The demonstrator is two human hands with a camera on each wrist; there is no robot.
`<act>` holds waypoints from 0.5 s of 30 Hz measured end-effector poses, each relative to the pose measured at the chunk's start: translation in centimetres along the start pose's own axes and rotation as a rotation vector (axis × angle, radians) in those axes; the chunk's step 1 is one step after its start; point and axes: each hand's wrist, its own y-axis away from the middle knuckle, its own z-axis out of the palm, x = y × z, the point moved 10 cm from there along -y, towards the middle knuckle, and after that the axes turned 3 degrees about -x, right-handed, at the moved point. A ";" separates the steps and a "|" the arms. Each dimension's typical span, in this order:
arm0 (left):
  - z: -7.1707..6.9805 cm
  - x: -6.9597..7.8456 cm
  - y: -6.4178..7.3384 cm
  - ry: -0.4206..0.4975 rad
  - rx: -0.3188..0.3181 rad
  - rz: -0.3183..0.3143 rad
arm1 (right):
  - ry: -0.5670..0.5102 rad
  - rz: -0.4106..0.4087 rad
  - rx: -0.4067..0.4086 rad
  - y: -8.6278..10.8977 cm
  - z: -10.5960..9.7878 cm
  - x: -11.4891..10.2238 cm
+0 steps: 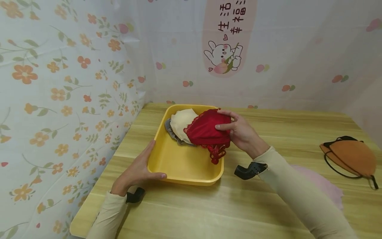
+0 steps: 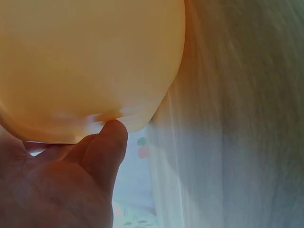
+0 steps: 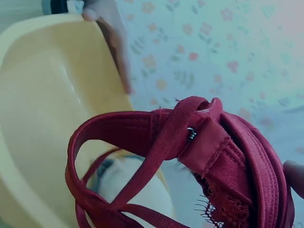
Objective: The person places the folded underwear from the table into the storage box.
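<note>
My right hand (image 1: 243, 132) pinches a folded red bra (image 1: 209, 127) with lace edging, over the right part of a yellow plastic bin (image 1: 179, 166). The bra's straps and hook (image 3: 191, 134) hang toward the right wrist camera. Inside the bin, at its far left, lies a cream bra (image 1: 182, 122) on top of a grey garment (image 1: 168, 127), partly covered by the red one. My left hand (image 1: 138, 169) holds the bin's near left corner, thumb along the front wall and fingers along the left side. In the left wrist view, that thumb (image 2: 111, 147) rests against the bin wall.
On the table (image 1: 191, 212), an orange-brown bra (image 1: 352, 156) with black straps lies at the far right. A pink garment (image 1: 323, 186) is partly hidden behind my right forearm. Patterned cloth (image 1: 74, 83) hangs along the left and the back of the table.
</note>
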 end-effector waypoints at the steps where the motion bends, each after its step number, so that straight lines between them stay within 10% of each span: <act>1: 0.0 0.0 0.0 0.000 0.001 -0.002 | 0.006 0.008 -0.005 -0.2 0.4 0.5; 15: 0.0 0.0 0.0 -0.002 0.001 -0.010 | 0.042 0.065 -0.050 -0.8 3.4 3.2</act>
